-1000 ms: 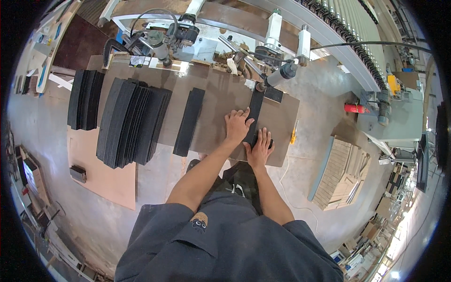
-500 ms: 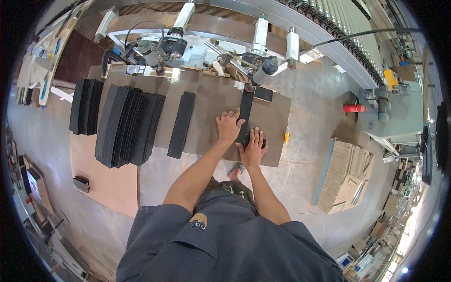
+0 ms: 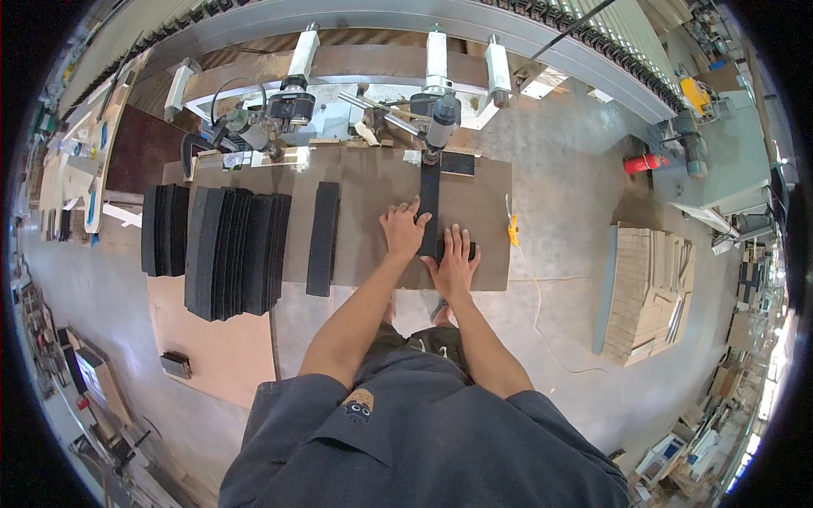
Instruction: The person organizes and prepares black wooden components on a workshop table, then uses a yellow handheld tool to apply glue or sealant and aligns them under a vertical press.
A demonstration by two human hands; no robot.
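The half-curled left hand (image 3: 401, 229) and flat, spread right hand (image 3: 455, 265) rest against one black strip (image 3: 430, 190), seemingly mid-work; whether the stacks (image 3: 222, 254) at left are finished, I cannot tell.

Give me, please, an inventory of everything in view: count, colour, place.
Worktop: 1, brown, centre
Long strip: 1, black, worktop's right half
Loose strip: 1, black, left of long strip
Stacked strips: uncounted, black, worktop's left
Small block: 1, black, worktop's far edge
Cylinders: at least 2, grey, worktop's far side
Small item: 1, yellow, worktop's right edge
Extinguisher: 1, red, far right
Wooden pieces: uncounted, pale, right side
Flat board: 1, pinkish tan, lower left
Shirt: 1, dark grey, bottom
Left hand: 1, bare, long strip's left edge
Right hand: 1, bare, long strip's near end
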